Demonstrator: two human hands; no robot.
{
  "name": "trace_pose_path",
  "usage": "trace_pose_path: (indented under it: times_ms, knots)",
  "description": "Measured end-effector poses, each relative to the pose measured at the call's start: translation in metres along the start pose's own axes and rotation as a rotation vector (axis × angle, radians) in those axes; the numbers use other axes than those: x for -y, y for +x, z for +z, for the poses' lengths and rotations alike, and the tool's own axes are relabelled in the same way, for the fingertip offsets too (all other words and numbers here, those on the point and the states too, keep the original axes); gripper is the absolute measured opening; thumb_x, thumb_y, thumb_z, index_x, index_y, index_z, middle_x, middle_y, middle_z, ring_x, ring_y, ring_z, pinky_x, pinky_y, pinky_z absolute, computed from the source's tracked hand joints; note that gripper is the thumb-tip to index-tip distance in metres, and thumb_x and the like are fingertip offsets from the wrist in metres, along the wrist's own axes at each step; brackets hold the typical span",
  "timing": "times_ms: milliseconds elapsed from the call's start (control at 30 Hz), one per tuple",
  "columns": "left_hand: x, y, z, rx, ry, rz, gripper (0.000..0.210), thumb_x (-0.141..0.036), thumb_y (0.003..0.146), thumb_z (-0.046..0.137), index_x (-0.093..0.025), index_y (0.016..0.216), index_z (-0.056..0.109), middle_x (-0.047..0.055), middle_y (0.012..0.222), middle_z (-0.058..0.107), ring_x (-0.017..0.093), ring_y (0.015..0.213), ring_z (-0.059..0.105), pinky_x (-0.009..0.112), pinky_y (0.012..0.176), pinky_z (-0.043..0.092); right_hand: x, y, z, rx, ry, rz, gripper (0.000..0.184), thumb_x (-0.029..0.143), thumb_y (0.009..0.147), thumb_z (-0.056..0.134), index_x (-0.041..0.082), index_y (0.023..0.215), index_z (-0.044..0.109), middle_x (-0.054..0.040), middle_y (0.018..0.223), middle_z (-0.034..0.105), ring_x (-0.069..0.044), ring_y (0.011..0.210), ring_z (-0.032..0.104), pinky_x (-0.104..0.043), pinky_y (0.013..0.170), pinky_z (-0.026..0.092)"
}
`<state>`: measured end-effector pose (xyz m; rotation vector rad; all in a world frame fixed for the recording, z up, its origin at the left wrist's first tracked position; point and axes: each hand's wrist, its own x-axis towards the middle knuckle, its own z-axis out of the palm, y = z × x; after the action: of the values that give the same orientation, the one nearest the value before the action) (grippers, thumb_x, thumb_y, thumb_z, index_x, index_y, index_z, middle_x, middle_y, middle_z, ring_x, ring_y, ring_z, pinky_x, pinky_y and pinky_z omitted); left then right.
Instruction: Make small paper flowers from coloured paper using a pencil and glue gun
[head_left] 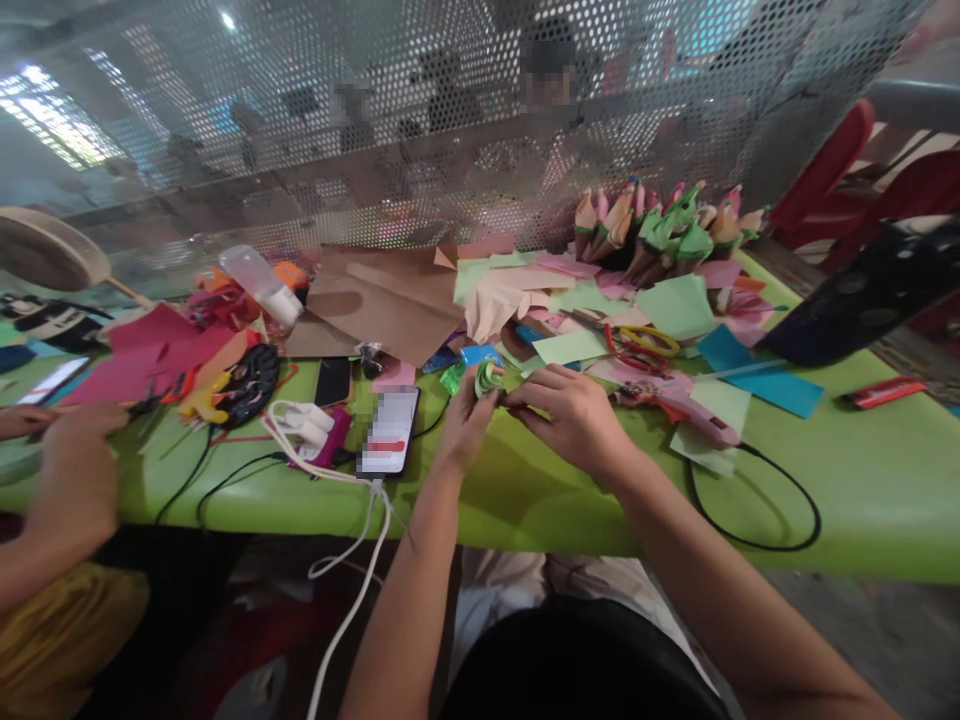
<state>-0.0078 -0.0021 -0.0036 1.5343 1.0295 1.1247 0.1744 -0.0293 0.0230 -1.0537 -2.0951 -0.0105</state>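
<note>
From the head view, I see a person bent over a green tabletop (555, 500), both bare hands brought together over its near half. The left hand (466, 420) is closed, thumb and fingers wrapped on a light green paper curl (490, 376) that pokes up, coiled, from the top of the grip. The right hand (568, 412) is half curled, its fingertips drawn together right at the curl's lower side; whether they pinch any of it, I can't tell from here. Just behind the curl lies a shiny blue packet (480, 355), and left of the left hand a lit phone (390, 430) rests with a white cable (381, 505) running off the table edge. Over on the right, a pink glue gun (701, 408) lies by the right forearm, with yellow-and-red-handled scissors (646, 343) behind it on loose paper sheets. Past those, a cluster of paper flowers (671, 230) stands against a perforated metal screen (465, 150). A red marker (885, 393) lies farther right. At the far left, a co-worker's arm (79, 470) reaches in over the same table.
</note>
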Motion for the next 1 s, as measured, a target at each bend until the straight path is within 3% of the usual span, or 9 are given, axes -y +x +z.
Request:
trace_pose_path:
  times_ms: [233,300,500,667,767,833,1000]
  knots:
    - [-0.003,-0.002,-0.001,0.005,0.072,0.059,0.028,-0.041,0.095,0.056,-0.025,0.116,0.063,0.0,0.087,0.056,0.016,0.076,0.047,0.029,0.075,0.043,-0.005,-0.011,-0.034,-0.062,0.027,0.149,0.013,0.019,0.097,0.066,0.023,0.094,0.078,-0.0059,0.089,0.078,-0.023,0.084,0.069,-0.033,0.076,0.052]
    - [-0.005,-0.003,0.0,0.018,0.099,0.081,0.027,-0.039,0.095,0.055,-0.025,0.117,0.063,-0.001,0.084,0.054,0.015,0.073,0.046,0.029,0.073,0.042,-0.012,-0.022,-0.041,0.014,-0.05,0.185,0.015,0.019,0.097,0.064,0.022,0.095,0.079,-0.0067,0.091,0.079,-0.024,0.087,0.07,-0.034,0.076,0.052]
    - [-0.005,-0.002,-0.001,0.06,0.109,0.16,0.023,-0.036,0.096,0.054,-0.024,0.114,0.061,-0.001,0.082,0.052,0.014,0.068,0.043,0.029,0.066,0.04,-0.032,-0.049,-0.043,0.445,-0.287,0.222,0.04,0.005,0.095,0.053,0.024,0.116,0.081,-0.0081,0.099,0.08,-0.024,0.092,0.071,-0.033,0.076,0.049]
    - [-0.002,0.0,-0.002,0.061,0.13,0.169,0.025,-0.035,0.096,0.053,-0.024,0.117,0.062,-0.001,0.083,0.055,0.014,0.069,0.046,0.029,0.067,0.042,-0.027,-0.05,-0.039,0.574,-0.29,0.132,0.037,0.006,0.095,0.056,0.024,0.115,0.081,-0.0089,0.103,0.081,-0.024,0.095,0.073,-0.033,0.08,0.049]
    - [0.001,0.002,-0.002,0.054,0.14,0.177,0.027,-0.037,0.095,0.054,-0.023,0.117,0.062,0.0,0.086,0.058,0.015,0.072,0.049,0.03,0.07,0.043,-0.029,-0.051,-0.044,0.527,-0.223,0.14,0.041,0.004,0.094,0.053,0.025,0.118,0.08,-0.0074,0.112,0.081,-0.023,0.1,0.074,-0.032,0.083,0.051]
    - [0.002,0.003,-0.003,0.047,0.14,0.188,0.028,-0.038,0.095,0.054,-0.023,0.116,0.063,0.001,0.088,0.058,0.016,0.074,0.05,0.03,0.071,0.043,-0.038,-0.054,-0.054,0.426,-0.217,0.224,0.039,0.007,0.094,0.054,0.025,0.118,0.079,-0.0072,0.116,0.081,-0.023,0.103,0.074,-0.032,0.084,0.051]
    - [0.005,0.006,-0.004,0.054,0.101,0.206,0.03,-0.041,0.096,0.053,-0.023,0.118,0.063,0.002,0.089,0.059,0.016,0.078,0.052,0.031,0.074,0.045,-0.063,-0.07,-0.09,0.154,-0.44,0.666,0.021,0.032,0.097,0.058,0.023,0.101,0.077,-0.0097,0.101,0.079,-0.026,0.089,0.072,-0.032,0.068,0.046]
